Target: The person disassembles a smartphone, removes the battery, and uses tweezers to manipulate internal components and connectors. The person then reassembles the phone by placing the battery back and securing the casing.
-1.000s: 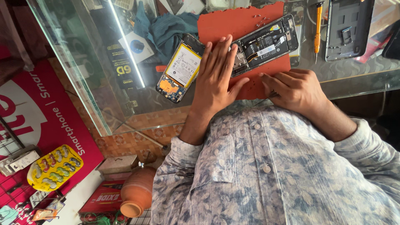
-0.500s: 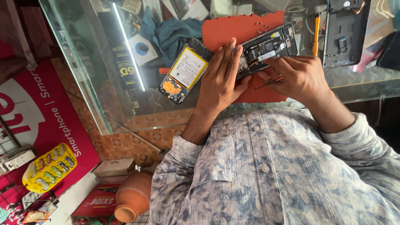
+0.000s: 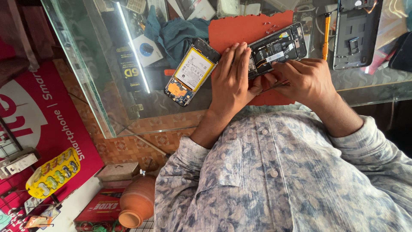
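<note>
Opened phone (image 3: 278, 47), back cover off, lying on red mat (image 3: 240, 30) on glass counter (image 3: 107, 86). Long axis running diagonally, far end up and right near the loose screws (image 3: 270, 28), near end tucked under the hands. Left hand (image 3: 231, 77) flat on the phone's near end, fingers (image 3: 235, 53) straight and close together, pinning it down, gripping nothing. Right hand (image 3: 307, 79) just beside it on the right, curled narrow around a thin dark tool (image 3: 274, 85); tip pointing left toward the phone's lower edge, right at the left thumb. Exact contact of tip hidden, cannot tell. Phone lies ahead of the right hand and slightly left; right hand nearer to the exposed board, left one covering the bottom part.

Second opened phone with yellow battery (image 3: 191, 71) left of the left hand, apart from it, half off the mat. Dark back cover (image 3: 354, 36) and orange-handled screwdriver (image 3: 327, 30) well right, untouched. Blue cloth (image 3: 178, 34) under the glass.
</note>
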